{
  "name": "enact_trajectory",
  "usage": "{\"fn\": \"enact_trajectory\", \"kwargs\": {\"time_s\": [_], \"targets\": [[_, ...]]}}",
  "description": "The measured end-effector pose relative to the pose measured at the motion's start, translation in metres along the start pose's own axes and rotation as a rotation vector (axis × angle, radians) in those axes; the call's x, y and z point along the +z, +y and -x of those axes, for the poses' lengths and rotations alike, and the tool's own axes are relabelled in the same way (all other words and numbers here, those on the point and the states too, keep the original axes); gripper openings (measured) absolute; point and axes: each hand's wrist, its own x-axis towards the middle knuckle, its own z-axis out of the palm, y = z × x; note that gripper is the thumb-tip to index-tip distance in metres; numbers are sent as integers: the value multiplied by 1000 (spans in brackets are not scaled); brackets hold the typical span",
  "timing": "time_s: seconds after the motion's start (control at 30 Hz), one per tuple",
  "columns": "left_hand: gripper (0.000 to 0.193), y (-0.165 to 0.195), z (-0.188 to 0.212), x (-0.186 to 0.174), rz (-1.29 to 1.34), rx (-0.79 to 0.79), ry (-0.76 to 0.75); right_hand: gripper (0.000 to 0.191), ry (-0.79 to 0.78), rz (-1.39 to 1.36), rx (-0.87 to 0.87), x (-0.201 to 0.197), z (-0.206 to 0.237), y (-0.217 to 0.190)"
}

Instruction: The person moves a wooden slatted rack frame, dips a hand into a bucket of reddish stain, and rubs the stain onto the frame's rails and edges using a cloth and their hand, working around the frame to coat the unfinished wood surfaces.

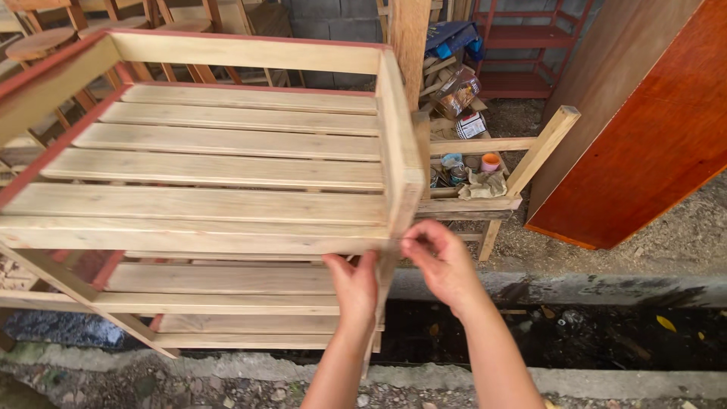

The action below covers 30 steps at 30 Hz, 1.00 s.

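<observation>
Outdoor yard, hands (356,284) at rack (227,174) corner

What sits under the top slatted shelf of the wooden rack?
Under the top shelf of the wooden rack, a lower slatted shelf shows. Its rear is covered. Both hands touch the front corner post.

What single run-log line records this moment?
left hand: on slatted wooden rack front corner | right hand: pinching at corner post | behind: red-brown panel

Wooden rack (227,159) cut off left.
</observation>
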Motion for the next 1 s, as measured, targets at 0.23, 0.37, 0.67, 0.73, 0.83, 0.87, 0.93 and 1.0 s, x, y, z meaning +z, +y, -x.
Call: {"fn": "enact_trajectory", "kwargs": {"time_s": [0.23,0.37,0.67,0.73,0.83,0.87,0.93,1.0], "targets": [[70,-28,0,6,192,91,300,14,-256,-12,69,-64,-30,21],[69,-53,31,25,-102,357,313,14,-120,-93,342,-92,-40,43],[30,-50,-1,35,-507,418,415,14,-49,-152,381,-105,-87,82],[27,-50,-2,37,-413,187,499,14,-11,-124,384,-104,-106,85],[26,-53,2,37,-338,188,519,12,-38,-188,341,-93,-130,91],[26,-54,4,34,-321,256,506,12,-40,-188,337,-86,-134,92],[25,-58,5,28,-318,313,492,12,-49,-192,332,-72,-147,95],[25,-64,2,20,-393,423,485,11,-62,-260,333,-59,-162,95]]}}
